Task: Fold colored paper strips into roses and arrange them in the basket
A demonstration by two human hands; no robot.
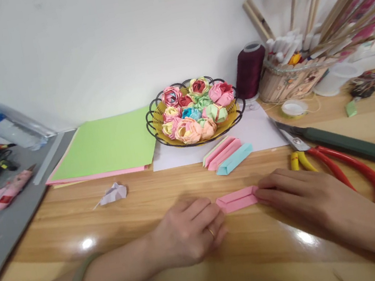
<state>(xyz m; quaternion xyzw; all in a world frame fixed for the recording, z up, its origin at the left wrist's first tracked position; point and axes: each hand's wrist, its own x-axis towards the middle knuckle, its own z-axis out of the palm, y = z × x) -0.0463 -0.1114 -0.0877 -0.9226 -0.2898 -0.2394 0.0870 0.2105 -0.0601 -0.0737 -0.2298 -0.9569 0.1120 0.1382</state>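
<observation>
A folded pink paper strip [238,200] lies on the wooden table between my hands, its long edges turned inward. My left hand [193,229], fingers curled, pinches the strip's left end. At the other end, my right hand [293,194] grips the right tip between thumb and fingers; the fingertips partly cover it. Just behind the strip lie more folded strips: a blue one [234,159] in front, with pink ones [223,152] and a pale green edge beyond it.
A basket [152,128] of folded paper flowers stands at the back, beside green paper sheets [109,144]. Red-and-yellow-handled scissors [331,164] and a dark green-handled tool [357,145] lie right. Crumpled paper [113,193] is left. A maroon thread spool [251,71] stands near the wall.
</observation>
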